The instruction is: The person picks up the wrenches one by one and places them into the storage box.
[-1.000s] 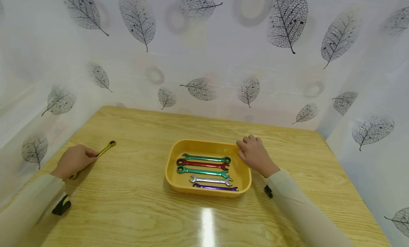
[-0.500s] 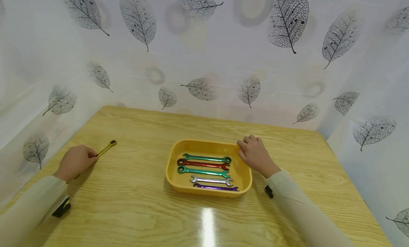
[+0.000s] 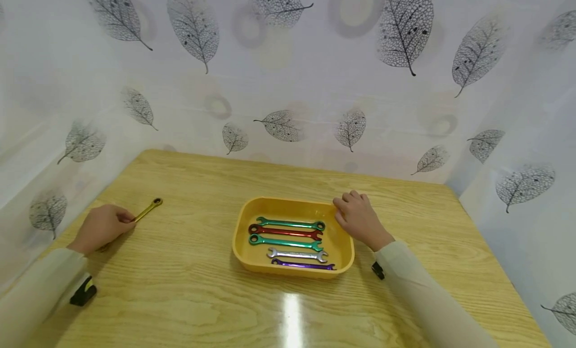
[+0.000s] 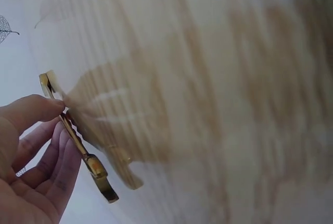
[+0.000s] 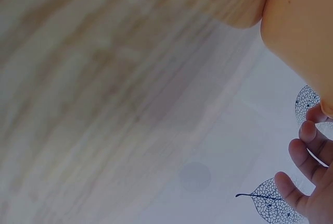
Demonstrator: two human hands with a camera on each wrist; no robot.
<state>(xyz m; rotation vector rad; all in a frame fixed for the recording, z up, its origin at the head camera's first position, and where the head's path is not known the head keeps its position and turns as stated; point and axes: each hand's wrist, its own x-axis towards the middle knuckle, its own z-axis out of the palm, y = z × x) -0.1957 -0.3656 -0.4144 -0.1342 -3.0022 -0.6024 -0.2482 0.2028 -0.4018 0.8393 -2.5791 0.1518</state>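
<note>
At the table's left side, my left hand (image 3: 102, 229) pinches a gold combination wrench (image 3: 146, 211) between thumb and fingers. Its ring end points away, toward the back of the table. The left wrist view shows the wrench (image 4: 78, 140) under the thumb, close to its reflection in the glossy tabletop. My right hand (image 3: 358, 220) grips the far right corner of a yellow plastic tray (image 3: 240, 248). In the right wrist view, several fingers (image 5: 307, 156) stand beside the tray's corner (image 5: 299, 31). The thumb is hidden there.
Inside the tray lie a green wrench (image 3: 290, 223), a red wrench (image 3: 285, 231), a second green wrench (image 3: 285, 242), a silver open-end wrench (image 3: 297, 254) and a purple wrench (image 3: 303, 264), roughly parallel. A leaf-patterned white curtain (image 3: 279, 83) surrounds the wood-grain table (image 3: 202, 298).
My left hand has shifted very slightly left with the gold wrench. The right hand, the tray and the wrenches in it stay in place.
</note>
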